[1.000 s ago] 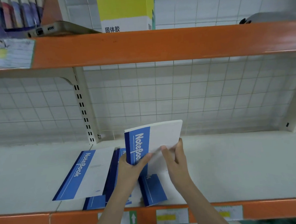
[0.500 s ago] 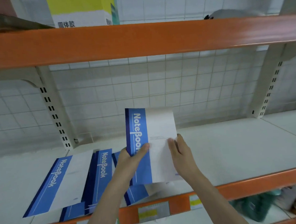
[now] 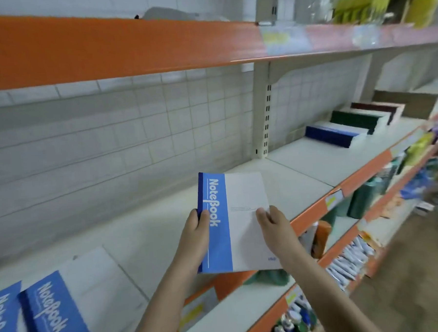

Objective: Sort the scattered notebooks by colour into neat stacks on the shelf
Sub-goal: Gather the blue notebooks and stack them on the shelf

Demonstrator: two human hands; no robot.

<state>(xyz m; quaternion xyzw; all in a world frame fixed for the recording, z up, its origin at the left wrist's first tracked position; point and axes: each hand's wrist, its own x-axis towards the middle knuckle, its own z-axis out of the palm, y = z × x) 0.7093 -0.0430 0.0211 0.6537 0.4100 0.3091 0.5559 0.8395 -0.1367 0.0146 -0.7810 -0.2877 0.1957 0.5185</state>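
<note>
We held one blue notebook [image 3: 231, 223] upright above the shelf [image 3: 301, 166] edge — left hand [image 3: 194, 233] pinching its spine, right hand [image 3: 274, 226] its white cover. Loose blue notebooks [image 3: 55, 314] remained at lower left; sorted stacks [image 3: 350, 126] waited far right. Since half a second earlier, our view had swung right — toward those stacks.

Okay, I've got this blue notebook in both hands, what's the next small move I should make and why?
Probably carry the blue notebook right along the shelf toward the blue stack. Your left hand and right hand grip it above the shelf's front edge, and sorted stacks sit far right: blue, then the green stack, then a dark red one. Its cover matches the blue pile, the nearest of them.
</note>
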